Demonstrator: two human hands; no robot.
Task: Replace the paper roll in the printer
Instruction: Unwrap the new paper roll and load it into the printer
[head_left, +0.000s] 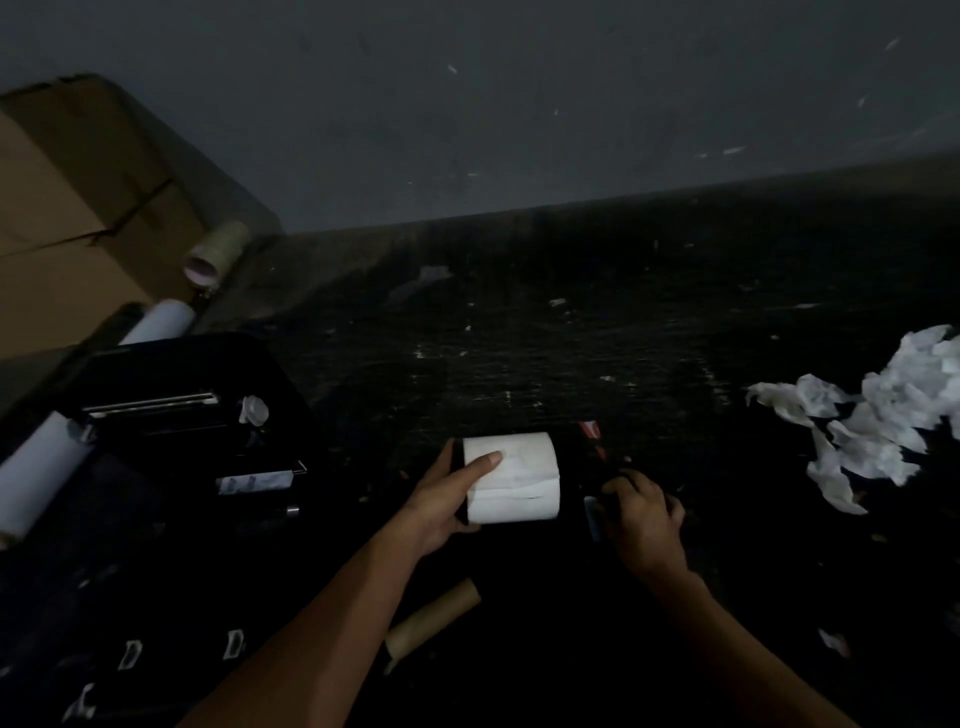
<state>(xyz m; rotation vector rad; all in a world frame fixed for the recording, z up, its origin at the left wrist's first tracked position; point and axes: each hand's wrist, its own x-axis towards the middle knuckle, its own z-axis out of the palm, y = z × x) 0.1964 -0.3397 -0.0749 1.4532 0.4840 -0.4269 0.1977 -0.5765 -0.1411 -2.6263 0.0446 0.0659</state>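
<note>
On the dark littered floor, my left hand (447, 499) grips the white paper roll (511, 478), its axis running nine-to-three, while my right hand (644, 512) pinches something dark at its three-o'clock end, the printer (171, 405) lying at ten o'clock.

A cardboard box (67, 208) stands at the far left against the grey wall (519, 104), with a roll of pale tape (215, 252) lying on its side just beside the box's lower right corner. Crumpled white paper scraps (878, 415) are heaped at the right edge of the dark, littered floor (571, 322), well apart from the box, and a single small white scrap (834, 642) lies nearer the bottom right
</note>
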